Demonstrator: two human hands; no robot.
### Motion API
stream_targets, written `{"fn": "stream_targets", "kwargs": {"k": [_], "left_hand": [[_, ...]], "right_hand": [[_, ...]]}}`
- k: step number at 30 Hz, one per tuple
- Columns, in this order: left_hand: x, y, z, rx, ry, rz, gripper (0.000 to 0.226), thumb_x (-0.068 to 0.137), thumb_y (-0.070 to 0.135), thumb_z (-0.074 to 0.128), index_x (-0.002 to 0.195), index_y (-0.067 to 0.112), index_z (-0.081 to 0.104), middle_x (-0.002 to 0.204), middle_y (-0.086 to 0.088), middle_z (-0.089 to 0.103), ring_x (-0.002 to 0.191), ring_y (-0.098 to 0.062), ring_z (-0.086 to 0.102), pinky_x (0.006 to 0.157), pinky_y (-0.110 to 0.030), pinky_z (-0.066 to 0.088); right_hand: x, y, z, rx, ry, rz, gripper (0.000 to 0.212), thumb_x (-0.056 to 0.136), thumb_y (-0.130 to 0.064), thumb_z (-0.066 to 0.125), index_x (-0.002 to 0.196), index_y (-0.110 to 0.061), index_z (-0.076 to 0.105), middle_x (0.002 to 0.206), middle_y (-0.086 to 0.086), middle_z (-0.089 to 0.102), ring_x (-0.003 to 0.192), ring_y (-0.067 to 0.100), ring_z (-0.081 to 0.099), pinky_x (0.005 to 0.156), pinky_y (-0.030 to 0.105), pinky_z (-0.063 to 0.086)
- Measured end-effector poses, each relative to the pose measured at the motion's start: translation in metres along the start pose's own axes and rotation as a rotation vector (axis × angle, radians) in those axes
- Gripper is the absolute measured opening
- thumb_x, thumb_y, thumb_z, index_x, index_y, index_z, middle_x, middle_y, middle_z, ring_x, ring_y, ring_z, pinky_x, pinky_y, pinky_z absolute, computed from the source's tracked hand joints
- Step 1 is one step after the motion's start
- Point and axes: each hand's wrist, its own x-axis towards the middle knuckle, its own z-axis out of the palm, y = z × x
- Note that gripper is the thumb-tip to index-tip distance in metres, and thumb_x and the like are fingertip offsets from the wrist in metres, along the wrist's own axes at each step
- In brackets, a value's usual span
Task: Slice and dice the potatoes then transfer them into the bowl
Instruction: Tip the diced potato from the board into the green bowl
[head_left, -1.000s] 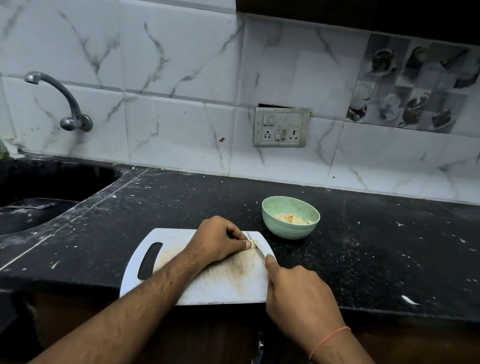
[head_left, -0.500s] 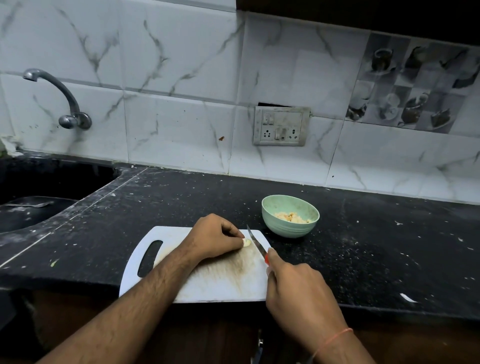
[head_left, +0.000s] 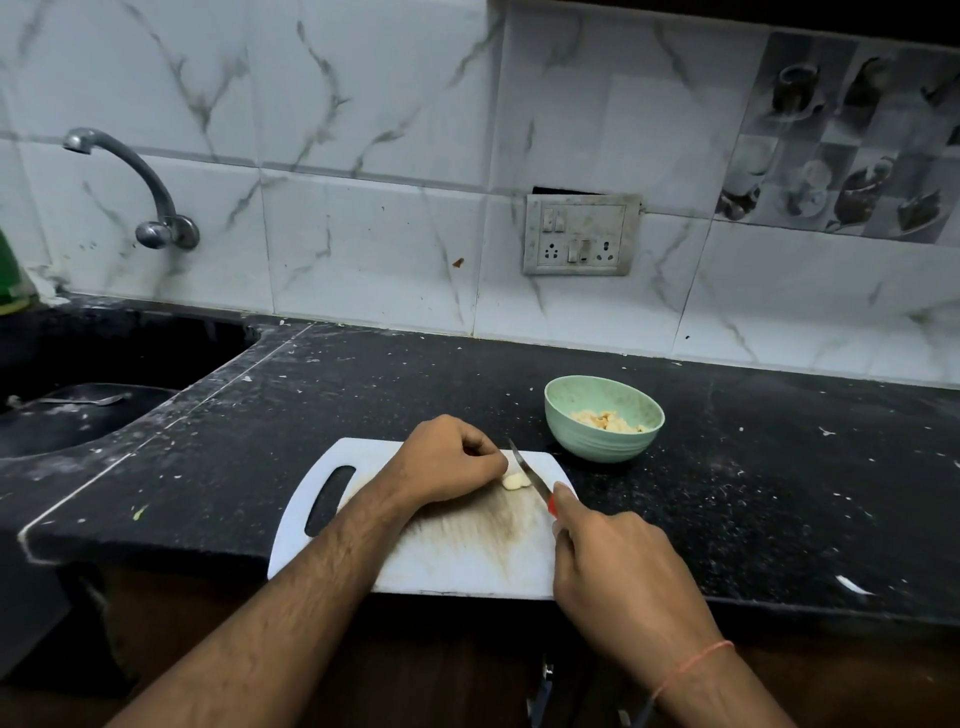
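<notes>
Head view is showing the left hand (head_left: 447, 460) curling its fingers over a small potato piece (head_left: 514, 481) on the cutting board (head_left: 467, 551), while the right hand (head_left: 618, 577) is gripping the knife (head_left: 530, 475), blade beside the piece. Keeping fingertips tucked back is probably wise. The bowl (head_left: 602, 441) is sitting just beyond, holding diced potato. No legible writing is showing.

Mint-green bowl (head_left: 604, 418) holds pale yellow potato dice (head_left: 607, 421). The board (head_left: 457, 551) is white with a brown stain. The counter (head_left: 753, 499) is black, speckled white. Wall tiles (head_left: 363, 156) are white with grey veins. The knife (head_left: 531, 480) has a red handle.
</notes>
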Motion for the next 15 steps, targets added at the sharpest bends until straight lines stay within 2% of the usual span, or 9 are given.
{"fn": "stream_targets", "kwargs": {"k": [5, 8, 13, 15], "left_hand": [[0.0038, -0.003, -0.004, -0.033, -0.056, -0.04, 0.004, 0.08, 0.04, 0.082, 0.082, 0.038, 0.085, 0.08, 0.023, 0.077, 0.081, 0.001, 0.071, 0.073, -0.024, 0.057], [0.0035, -0.0018, -0.004, -0.034, -0.087, -0.037, 0.008, 0.077, 0.045, 0.086, 0.081, 0.038, 0.085, 0.082, 0.021, 0.078, 0.086, -0.001, 0.072, 0.079, -0.028, 0.059], [0.0042, -0.0024, -0.0029, -0.042, -0.095, -0.039, 0.013, 0.075, 0.047, 0.091, 0.081, 0.037, 0.085, 0.079, 0.019, 0.078, 0.085, -0.002, 0.072, 0.071, -0.021, 0.055], [0.0049, -0.002, -0.0034, -0.053, -0.105, -0.047, 0.016, 0.074, 0.048, 0.092, 0.08, 0.035, 0.085, 0.078, 0.017, 0.078, 0.081, -0.002, 0.072, 0.069, -0.021, 0.054]], "right_hand": [[-0.0018, -0.0024, -0.001, 0.004, 0.025, -0.009, 0.053, 0.104, -0.035, 0.034, 0.156, -0.032, 0.024, 0.105, 0.001, 0.069, 0.094, 0.028, 0.064, 0.066, 0.041, 0.042], [-0.0035, -0.0029, -0.0028, -0.008, 0.021, -0.014, 0.053, 0.105, -0.035, 0.033, 0.157, -0.033, 0.024, 0.105, 0.002, 0.069, 0.093, 0.029, 0.064, 0.065, 0.04, 0.04], [-0.0067, -0.004, -0.0032, -0.03, 0.0, -0.009, 0.056, 0.105, -0.034, 0.034, 0.159, -0.034, 0.02, 0.098, 0.002, 0.065, 0.081, 0.029, 0.055, 0.062, 0.039, 0.038], [-0.0078, -0.0064, -0.0021, -0.046, -0.024, -0.006, 0.059, 0.104, -0.033, 0.034, 0.16, -0.035, 0.017, 0.09, 0.004, 0.057, 0.083, 0.031, 0.056, 0.063, 0.039, 0.037]]}}
